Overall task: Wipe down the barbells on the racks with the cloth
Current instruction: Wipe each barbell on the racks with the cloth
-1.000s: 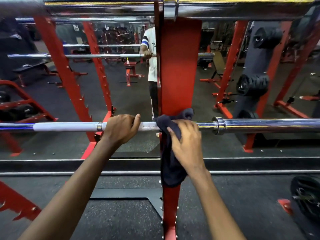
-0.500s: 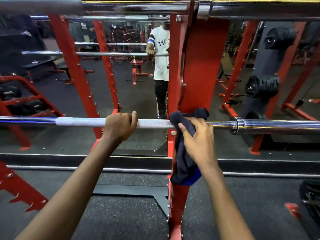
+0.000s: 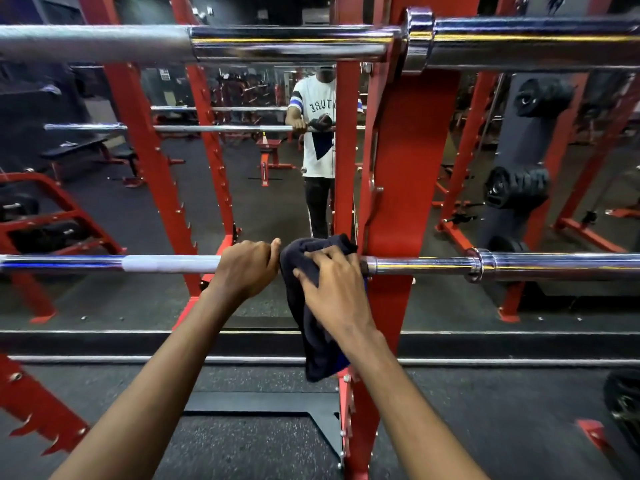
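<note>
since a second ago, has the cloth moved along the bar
Yes. The cloth, gripped by the right hand, has slid left along the lower barbell: from in front of the red upright to just left of it, beside the left hand.

The gym light is dim, with soft shadows. Bright yellow-white glare streaks run along the upper chrome steel barbell (image 3: 277, 43) and the lower chrome steel barbell (image 3: 433, 266). Wide-angle distortion tilts straight lines near the edges. The speckled black rubber floor (image 3: 242, 445) smears into blur at the corners.
</note>
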Action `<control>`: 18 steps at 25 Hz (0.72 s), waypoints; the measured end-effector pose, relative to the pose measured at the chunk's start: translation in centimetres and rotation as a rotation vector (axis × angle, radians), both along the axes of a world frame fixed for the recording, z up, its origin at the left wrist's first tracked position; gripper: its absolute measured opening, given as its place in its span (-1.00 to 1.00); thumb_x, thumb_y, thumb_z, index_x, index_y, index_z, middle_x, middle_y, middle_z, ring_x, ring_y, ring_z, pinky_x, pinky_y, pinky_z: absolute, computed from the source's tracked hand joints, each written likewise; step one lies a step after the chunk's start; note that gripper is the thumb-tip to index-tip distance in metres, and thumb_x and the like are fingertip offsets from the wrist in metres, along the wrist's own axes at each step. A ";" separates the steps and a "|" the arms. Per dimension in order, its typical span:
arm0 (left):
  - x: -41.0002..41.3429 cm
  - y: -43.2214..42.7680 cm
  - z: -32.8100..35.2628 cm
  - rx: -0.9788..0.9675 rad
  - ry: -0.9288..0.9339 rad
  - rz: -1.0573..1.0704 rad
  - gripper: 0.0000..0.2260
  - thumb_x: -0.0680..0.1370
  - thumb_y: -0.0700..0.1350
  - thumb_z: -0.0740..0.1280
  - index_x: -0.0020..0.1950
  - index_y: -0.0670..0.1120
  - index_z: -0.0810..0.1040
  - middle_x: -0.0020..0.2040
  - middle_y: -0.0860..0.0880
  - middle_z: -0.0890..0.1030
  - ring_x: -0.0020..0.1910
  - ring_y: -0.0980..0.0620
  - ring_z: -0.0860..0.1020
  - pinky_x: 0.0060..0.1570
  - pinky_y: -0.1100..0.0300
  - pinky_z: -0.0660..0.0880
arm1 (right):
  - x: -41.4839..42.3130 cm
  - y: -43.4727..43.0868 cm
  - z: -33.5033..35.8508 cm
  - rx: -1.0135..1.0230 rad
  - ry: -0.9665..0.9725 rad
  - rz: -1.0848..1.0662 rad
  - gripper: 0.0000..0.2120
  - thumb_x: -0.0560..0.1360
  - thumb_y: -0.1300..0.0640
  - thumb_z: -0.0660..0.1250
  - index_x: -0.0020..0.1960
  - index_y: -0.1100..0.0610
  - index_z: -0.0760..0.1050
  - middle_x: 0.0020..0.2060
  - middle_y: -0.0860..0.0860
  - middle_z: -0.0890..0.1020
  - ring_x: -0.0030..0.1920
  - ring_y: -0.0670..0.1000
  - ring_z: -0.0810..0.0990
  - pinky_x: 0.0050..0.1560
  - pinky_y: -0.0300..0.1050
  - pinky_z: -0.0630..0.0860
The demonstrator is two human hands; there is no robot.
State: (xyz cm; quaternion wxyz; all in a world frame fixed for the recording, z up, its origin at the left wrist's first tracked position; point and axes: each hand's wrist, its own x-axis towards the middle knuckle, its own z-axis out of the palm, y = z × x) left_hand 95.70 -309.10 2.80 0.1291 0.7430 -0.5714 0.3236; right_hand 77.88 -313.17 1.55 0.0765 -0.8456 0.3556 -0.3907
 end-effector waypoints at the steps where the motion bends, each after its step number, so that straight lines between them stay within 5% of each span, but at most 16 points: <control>1: 0.2 0.0 0.2 0.011 0.024 -0.012 -0.60 0.63 -0.08 0.15 -0.35 -0.14 0.57 -0.46 -0.17 0.58 -0.47 -0.27 0.57 -0.46 0.16 0.21 | 0.3 -0.3 -0.3 0.005 -0.039 0.010 -0.76 0.53 0.04 0.42 0.17 0.09 0.64 0.12 0.07 0.62 0.10 0.20 0.50 0.21 0.11 0.48; 6: 5.7 2.3 -0.4 0.141 -0.070 0.046 -0.46 0.63 0.00 -0.09 -0.19 -0.14 0.64 -0.35 -0.17 0.62 -0.34 -0.25 0.60 -0.33 0.03 0.28 | 3.4 -1.6 0.0 -0.017 -0.090 -0.165 -0.74 0.50 -0.05 0.30 0.10 0.02 0.62 0.11 -0.04 0.66 0.14 0.12 0.57 0.29 0.08 0.41; 12: 6.9 3.2 -1.0 0.079 0.064 0.138 -0.44 0.61 0.02 -0.08 -0.28 -0.20 0.61 -0.38 -0.25 0.61 -0.37 -0.32 0.60 -0.41 0.06 0.29 | 5.6 0.5 -0.6 -0.157 0.119 0.018 -0.66 0.60 -0.11 0.16 0.32 -0.09 0.46 0.09 -0.04 0.59 0.11 0.12 0.53 0.09 0.05 0.40; 15: 6.7 3.4 -0.6 0.035 0.086 0.154 -0.45 0.59 0.04 -0.03 -0.35 -0.21 0.59 -0.39 -0.26 0.60 -0.39 -0.33 0.59 -0.41 0.07 0.30 | 5.6 -0.4 0.5 -0.015 -0.127 0.063 -0.68 0.60 -0.04 0.24 0.28 0.08 0.41 0.08 0.05 0.53 0.04 0.14 0.56 0.00 0.04 0.46; 18: 6.5 3.4 -0.6 -0.002 0.172 0.158 -0.46 0.58 0.06 0.01 -0.45 -0.21 0.50 -0.43 -0.25 0.59 -0.41 -0.32 0.58 -0.39 0.09 0.26 | 6.0 -1.6 1.7 -0.005 -0.293 0.019 -0.82 0.50 0.25 0.37 0.05 0.11 0.44 0.00 0.06 0.45 -0.04 0.15 0.52 -0.06 0.05 0.51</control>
